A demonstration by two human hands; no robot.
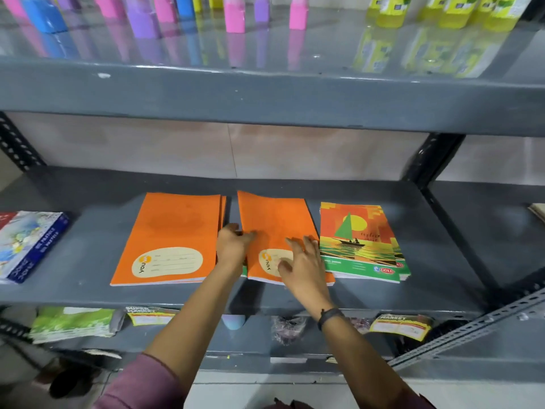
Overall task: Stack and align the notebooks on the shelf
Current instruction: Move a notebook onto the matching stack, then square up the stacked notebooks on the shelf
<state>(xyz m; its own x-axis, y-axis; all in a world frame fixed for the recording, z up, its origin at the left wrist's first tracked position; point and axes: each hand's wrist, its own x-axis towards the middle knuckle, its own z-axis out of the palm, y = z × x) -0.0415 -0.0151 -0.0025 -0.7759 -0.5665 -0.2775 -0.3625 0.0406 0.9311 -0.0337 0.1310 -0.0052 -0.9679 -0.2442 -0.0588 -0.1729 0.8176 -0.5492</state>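
On the grey middle shelf lie three piles of notebooks. The left orange pile lies flat, with a cream label near its front edge. The middle orange notebook lies slightly askew on a thin pile with a green edge showing beneath. My left hand grips its left edge, thumb on the cover. My right hand rests flat on its lower right part, fingers spread over the label. A pile of sailboat-cover notebooks lies to the right, its copies a little offset.
A blue puzzle box lies at the shelf's left end. Pink, purple and blue bottles and yellow bottles stand on the upper shelf. A perforated upright bounds the right side. Packets fill the shelf below.
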